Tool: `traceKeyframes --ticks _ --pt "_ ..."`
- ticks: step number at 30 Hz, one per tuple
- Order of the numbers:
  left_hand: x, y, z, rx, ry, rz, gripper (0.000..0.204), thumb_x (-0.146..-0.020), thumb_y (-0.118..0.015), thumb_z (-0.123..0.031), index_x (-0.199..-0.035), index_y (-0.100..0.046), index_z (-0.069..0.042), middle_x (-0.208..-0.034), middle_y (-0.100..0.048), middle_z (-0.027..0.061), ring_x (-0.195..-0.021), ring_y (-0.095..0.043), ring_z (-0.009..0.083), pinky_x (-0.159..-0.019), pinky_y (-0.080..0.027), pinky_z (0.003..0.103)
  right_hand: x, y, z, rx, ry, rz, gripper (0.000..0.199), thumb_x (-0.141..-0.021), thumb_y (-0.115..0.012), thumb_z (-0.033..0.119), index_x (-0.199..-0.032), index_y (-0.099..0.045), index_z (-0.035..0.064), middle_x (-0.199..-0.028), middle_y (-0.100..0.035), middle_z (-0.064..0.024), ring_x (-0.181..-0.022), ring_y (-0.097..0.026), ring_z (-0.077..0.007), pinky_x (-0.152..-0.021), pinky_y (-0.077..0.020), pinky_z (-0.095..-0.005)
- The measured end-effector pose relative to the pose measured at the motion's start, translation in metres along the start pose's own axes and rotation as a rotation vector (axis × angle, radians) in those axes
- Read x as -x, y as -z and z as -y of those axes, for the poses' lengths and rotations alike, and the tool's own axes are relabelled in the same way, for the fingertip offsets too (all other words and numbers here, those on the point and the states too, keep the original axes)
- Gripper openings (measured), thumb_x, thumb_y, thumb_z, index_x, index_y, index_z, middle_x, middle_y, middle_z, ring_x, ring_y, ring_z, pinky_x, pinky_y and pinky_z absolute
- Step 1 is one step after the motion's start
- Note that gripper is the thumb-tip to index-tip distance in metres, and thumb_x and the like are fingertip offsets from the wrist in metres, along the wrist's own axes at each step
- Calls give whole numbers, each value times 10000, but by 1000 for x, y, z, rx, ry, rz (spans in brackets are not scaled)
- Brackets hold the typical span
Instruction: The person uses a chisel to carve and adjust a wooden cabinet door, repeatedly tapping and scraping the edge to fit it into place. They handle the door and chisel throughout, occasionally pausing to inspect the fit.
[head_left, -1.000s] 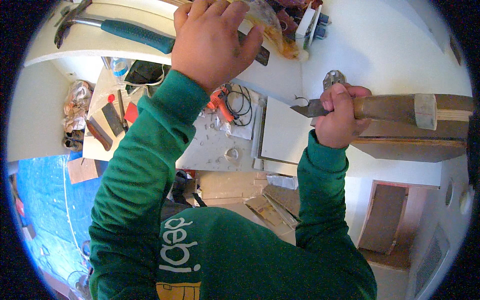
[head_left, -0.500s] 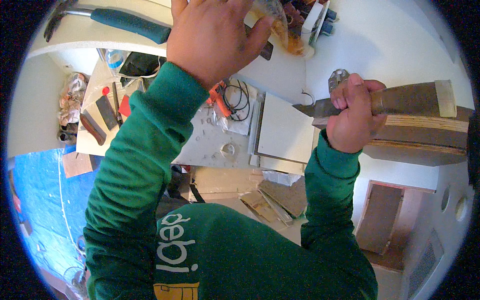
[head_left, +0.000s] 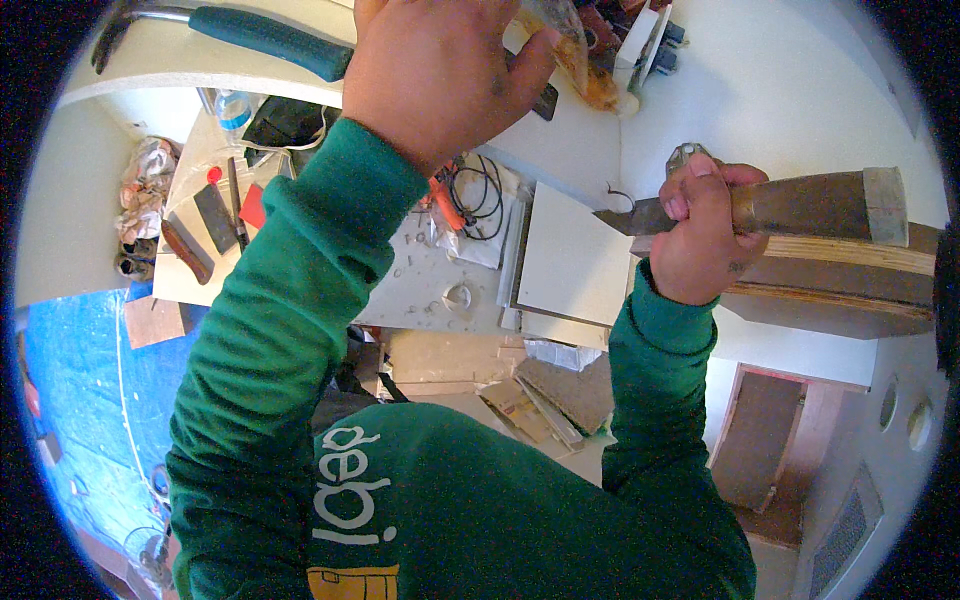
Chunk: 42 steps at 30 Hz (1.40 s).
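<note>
Near the top edge my left hand (head_left: 435, 75) is spread with its back up and the thumb out to the side; its fingertips run out of view. A dark bar (head_left: 546, 102) shows partly beneath the thumb, and a hammer (head_left: 270, 40) with a teal handle ends close beside the wrist. On the right, my right hand (head_left: 705, 225) is wrapped round a dark brown tapering tool (head_left: 810, 208). That tool has a pointed dark end on the left and a wide, pale-banded end on the right. A small metal piece (head_left: 688, 155) sits just beyond the fingers.
Stacked plywood-edged boards (head_left: 840, 275) stand under the tool. A white shelf (head_left: 210, 95) curves along the upper left. Below lie an orange corded tool (head_left: 447, 205), a brown-handled knife (head_left: 186, 250) and a white panel (head_left: 570, 255). Blue sheeting (head_left: 75, 380) covers the floor at left.
The view has shifted slightly. My right hand's fingers sit a little differently on the tool, now nearer the small metal piece. My left hand looks almost the same.
</note>
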<state>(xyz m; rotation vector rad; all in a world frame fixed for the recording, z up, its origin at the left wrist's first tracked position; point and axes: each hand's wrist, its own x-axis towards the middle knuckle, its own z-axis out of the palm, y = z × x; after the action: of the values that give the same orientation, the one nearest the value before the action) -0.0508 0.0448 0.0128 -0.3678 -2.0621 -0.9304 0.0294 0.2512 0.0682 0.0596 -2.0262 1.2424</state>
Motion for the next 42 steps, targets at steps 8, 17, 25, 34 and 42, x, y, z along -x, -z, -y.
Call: traceKeyframes --ticks 8,17,25,34,42 --pt "2 -3 0 -13 -10 -15 387 -855 -702 -287 -1100 -659 10 -852 -636 134 -917 -595 315 -930 -408 466 -2 5 8 -168 -37 5 195 -869 -676 9 -967 -515 55 -656 -515 -70 -562 -454 -147 -518 -358 -292" --pt "4 -3 0 15 12 -12 390 -862 -695 -285 -1128 -661 -1 -857 -637 133 -931 -594 316 -952 -401 471 4 -1 1 -38 -50 -69 173 -877 -667 27 -914 -503 66 -659 -527 -78 -564 -454 -146 -517 -371 -305" --pt "2 3 -1 31 32 47 397 -867 -714 -303 -1128 -671 -7 -893 -664 137 -943 -602 321 -958 -396 473 6 7 -5 -218 33 -79 157 -875 -644 41 -920 -504 95 -628 -484 -62 -552 -428 -149 -517 -354 -309" --pt "-1 4 -1 37 13 65 395 -858 -735 -303 -1105 -674 -1 -921 -681 140 -941 -614 323 -940 -404 468 7 11 -15 -286 59 -30 177 -862 -614 14 -949 -499 116 -625 -459 -61 -563 -421 -151 -538 -359 -306" --pt "3 -3 1 27 -9 13 389 -853 -733 -290 -1106 -676 0 -936 -679 150 -948 -606 334 -937 -406 477 9 9 -33 -294 122 -115 182 -854 -606 13 -955 -500 121 -653 -490 -74 -585 -425 -156 -557 -374 -310"
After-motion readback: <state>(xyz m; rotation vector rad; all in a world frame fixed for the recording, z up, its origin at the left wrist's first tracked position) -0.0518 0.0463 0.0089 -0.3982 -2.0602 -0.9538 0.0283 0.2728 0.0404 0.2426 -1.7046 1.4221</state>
